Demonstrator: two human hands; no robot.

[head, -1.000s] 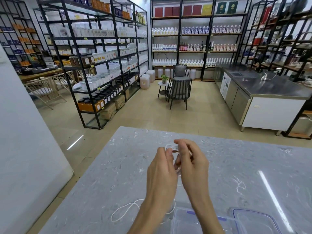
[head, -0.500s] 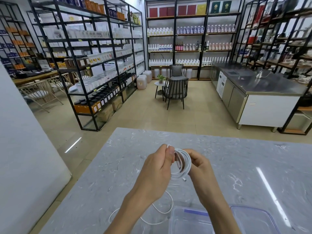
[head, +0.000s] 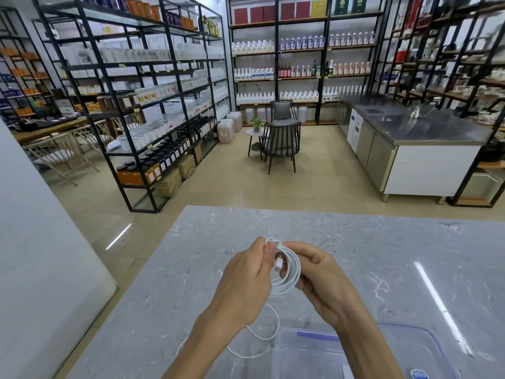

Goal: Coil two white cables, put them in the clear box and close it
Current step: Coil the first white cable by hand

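Head view: left hand (head: 246, 280) and right hand (head: 323, 280) pinch the coil (head: 291, 274) beyond the clear box (head: 306, 356); slackening may unravel it.

we're at a grey marble table (head: 382, 242) | beige tile floor (head: 314, 187) | black metal shelves (head: 153, 105) full of bottles (head: 300, 43) all round | two dark chairs (head: 281, 143) mid-room | steel counter (head: 423, 127) on our right | white wall (head: 41, 242) left
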